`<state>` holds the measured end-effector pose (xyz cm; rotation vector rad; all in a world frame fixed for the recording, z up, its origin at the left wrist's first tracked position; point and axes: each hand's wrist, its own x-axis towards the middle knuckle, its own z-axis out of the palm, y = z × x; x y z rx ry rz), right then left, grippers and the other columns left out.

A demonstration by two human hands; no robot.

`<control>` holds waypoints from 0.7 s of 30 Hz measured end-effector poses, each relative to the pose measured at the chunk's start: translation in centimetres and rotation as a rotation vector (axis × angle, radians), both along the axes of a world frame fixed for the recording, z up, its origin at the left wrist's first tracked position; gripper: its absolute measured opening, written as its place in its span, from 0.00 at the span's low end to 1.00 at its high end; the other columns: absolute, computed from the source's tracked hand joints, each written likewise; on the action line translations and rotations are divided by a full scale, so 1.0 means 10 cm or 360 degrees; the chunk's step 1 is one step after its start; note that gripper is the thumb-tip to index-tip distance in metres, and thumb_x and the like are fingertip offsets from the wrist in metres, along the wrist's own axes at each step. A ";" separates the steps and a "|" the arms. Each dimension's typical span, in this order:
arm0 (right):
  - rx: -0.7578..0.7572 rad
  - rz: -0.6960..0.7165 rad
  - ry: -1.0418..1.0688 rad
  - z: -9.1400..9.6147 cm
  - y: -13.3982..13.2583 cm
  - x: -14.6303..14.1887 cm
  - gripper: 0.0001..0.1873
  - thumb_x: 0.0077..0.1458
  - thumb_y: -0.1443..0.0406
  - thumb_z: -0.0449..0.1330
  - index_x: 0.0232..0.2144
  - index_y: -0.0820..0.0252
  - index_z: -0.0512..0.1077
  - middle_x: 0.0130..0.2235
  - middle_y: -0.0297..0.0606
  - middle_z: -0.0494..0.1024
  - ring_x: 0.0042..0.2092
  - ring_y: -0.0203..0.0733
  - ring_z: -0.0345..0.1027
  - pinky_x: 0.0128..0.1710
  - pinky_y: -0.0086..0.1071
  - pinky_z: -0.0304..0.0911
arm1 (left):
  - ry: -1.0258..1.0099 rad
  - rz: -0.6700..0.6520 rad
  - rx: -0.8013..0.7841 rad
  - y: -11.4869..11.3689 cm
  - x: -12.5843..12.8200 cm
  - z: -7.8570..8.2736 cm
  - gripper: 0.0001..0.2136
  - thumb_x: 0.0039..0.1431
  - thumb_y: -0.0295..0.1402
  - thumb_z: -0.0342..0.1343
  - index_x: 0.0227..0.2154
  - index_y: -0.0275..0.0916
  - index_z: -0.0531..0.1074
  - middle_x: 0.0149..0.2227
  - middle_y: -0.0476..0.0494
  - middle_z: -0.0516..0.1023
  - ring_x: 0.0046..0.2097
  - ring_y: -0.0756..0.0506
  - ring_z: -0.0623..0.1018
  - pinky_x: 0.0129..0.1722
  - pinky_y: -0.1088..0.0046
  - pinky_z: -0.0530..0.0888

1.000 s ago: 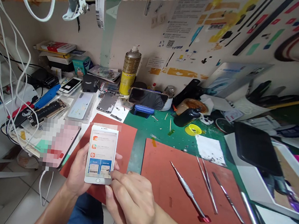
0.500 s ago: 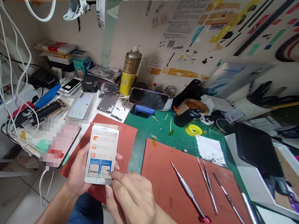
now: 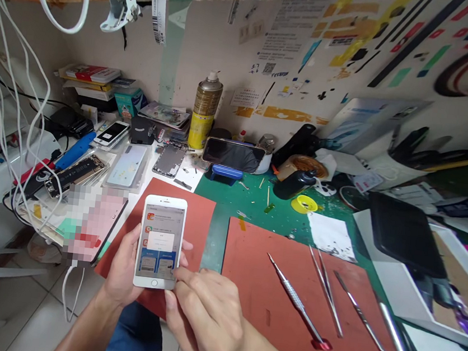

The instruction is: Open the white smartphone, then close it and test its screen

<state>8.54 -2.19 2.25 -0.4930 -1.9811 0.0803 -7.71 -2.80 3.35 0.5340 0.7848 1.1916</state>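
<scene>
A white smartphone with a round home button stands tilted toward me over the edge of a reddish-brown mat. My left hand is wrapped round it from behind, its thumb along the left edge and fingertips showing past the right edge. On the screen, a small pale pop-up box lies over a dimmed list of app icons. My right hand is closed, fingers curled, with thumb and index finger at the phone's lower right corner. To its right, a metal pen-like tool with a red end and tweezers lie on another mat.
Thin metal rods lie at the right, beside a white box of tools. A spray can stands at the back near a propped dark phone. Phone parts and white cables crowd the left.
The phone's screen has dimmed and a small pop-up box now shows in its middle. Both hands keep nearly the same pose.
</scene>
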 end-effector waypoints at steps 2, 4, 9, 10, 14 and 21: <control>0.0005 0.0017 -0.0016 0.00 0.00 0.00 0.04 0.57 0.73 0.57 0.34 0.66 0.72 0.34 0.46 0.81 0.29 0.39 0.73 0.22 0.33 0.60 | -0.0022 -0.0012 -0.0015 -0.01 0.00 0.00 0.30 0.70 0.48 0.40 0.48 0.26 0.78 0.47 0.26 0.81 0.42 0.37 0.80 0.48 0.59 0.75; 0.0018 0.0034 -0.0036 0.01 0.00 0.00 0.05 0.57 0.73 0.57 0.35 0.66 0.73 0.36 0.47 0.82 0.28 0.39 0.72 0.22 0.33 0.60 | -0.0038 -0.0013 -0.0021 -0.01 0.00 -0.01 0.30 0.70 0.48 0.40 0.49 0.26 0.78 0.47 0.27 0.82 0.43 0.36 0.81 0.48 0.59 0.75; 0.0024 0.0048 -0.0044 -0.01 0.00 0.00 0.05 0.57 0.72 0.57 0.35 0.67 0.73 0.38 0.50 0.82 0.29 0.40 0.73 0.22 0.33 0.61 | -0.0082 0.0031 -0.0024 0.00 0.00 -0.01 0.27 0.71 0.46 0.41 0.51 0.29 0.77 0.47 0.29 0.82 0.46 0.35 0.81 0.48 0.60 0.75; 0.0021 0.0049 -0.0044 -0.01 0.00 0.00 0.05 0.57 0.71 0.57 0.35 0.67 0.73 0.38 0.50 0.82 0.29 0.40 0.73 0.22 0.33 0.61 | -0.0096 0.0035 -0.0025 0.01 0.00 -0.02 0.26 0.71 0.46 0.42 0.51 0.29 0.77 0.47 0.30 0.82 0.46 0.35 0.81 0.48 0.60 0.75; 0.0010 0.0038 -0.0055 -0.02 0.00 0.00 0.05 0.58 0.71 0.57 0.36 0.66 0.73 0.39 0.51 0.83 0.29 0.40 0.74 0.23 0.33 0.62 | -0.0132 0.0040 -0.0033 0.00 0.00 -0.03 0.26 0.70 0.46 0.43 0.52 0.29 0.76 0.48 0.30 0.82 0.47 0.35 0.82 0.50 0.60 0.75; -0.0112 -0.0031 -0.0160 -0.03 0.01 -0.01 0.10 0.60 0.68 0.56 0.42 0.69 0.71 0.52 0.61 0.79 0.32 0.42 0.77 0.24 0.33 0.68 | -0.0212 0.0113 -0.0123 -0.03 -0.02 -0.09 0.25 0.71 0.43 0.44 0.57 0.30 0.74 0.47 0.32 0.83 0.49 0.35 0.82 0.54 0.58 0.73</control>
